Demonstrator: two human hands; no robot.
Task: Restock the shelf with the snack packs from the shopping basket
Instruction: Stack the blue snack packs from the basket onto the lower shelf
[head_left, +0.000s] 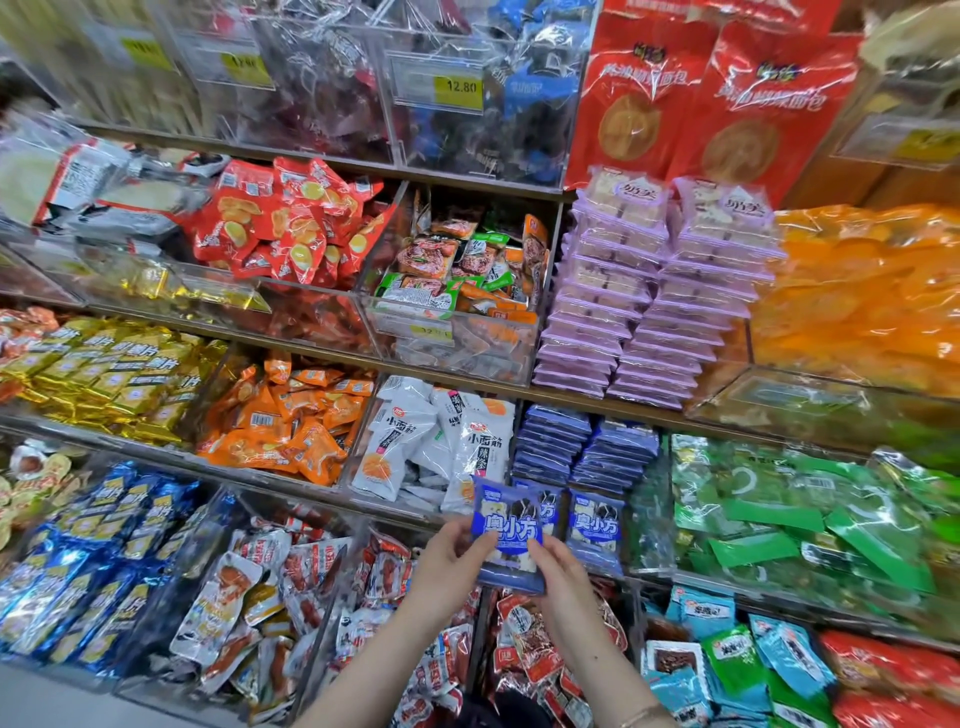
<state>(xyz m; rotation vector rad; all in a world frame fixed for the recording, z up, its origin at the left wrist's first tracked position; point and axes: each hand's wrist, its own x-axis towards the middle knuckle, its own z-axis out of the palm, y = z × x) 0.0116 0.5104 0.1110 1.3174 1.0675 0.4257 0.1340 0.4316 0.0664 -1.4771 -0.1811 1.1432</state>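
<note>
Lining the clear bin (587, 572), blue packs (595, 525) match the held pack (509, 525).

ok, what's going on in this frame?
A person is restocking a snack shelf. The left hand and right hand together pinch one blue snack pack, holding it upright just in front of the compartment of matching blue packs. It is not yet placed. The shopping basket is out of view.
</note>
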